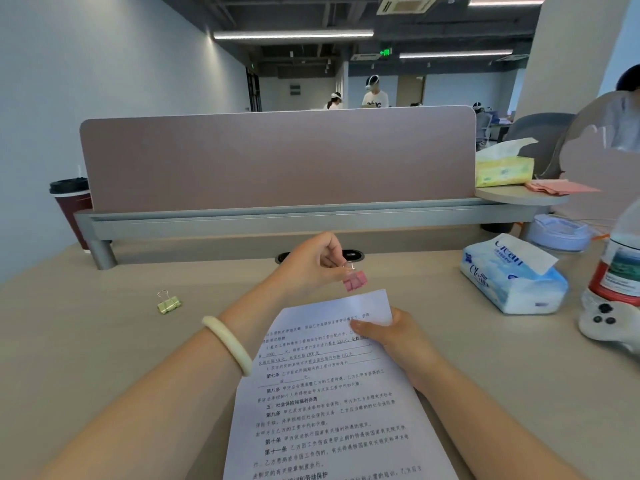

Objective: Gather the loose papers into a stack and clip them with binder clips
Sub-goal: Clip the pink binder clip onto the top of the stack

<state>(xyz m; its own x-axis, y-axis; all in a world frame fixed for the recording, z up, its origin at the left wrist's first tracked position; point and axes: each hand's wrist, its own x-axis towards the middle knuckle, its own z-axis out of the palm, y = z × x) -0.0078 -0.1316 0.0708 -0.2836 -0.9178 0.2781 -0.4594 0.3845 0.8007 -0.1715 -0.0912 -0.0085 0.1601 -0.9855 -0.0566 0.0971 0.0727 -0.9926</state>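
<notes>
A stack of white printed papers (325, 403) lies lifted over the beige desk in front of me. My right hand (391, 337) grips the stack near its top right corner, thumb on top. My left hand (311, 265), with a pale bangle on the wrist, pinches the wire handle of a pink binder clip (355, 280), which hangs just above the top edge of the papers without touching them. A gold binder clip (168, 304) lies alone on the desk to the left.
A mauve divider panel (277, 161) closes the back of the desk. On the right stand a blue tissue pack (512, 275), a bottle (620, 268) and a white controller (606, 323). A dark cup (72, 206) stands at the back left. People stand far behind.
</notes>
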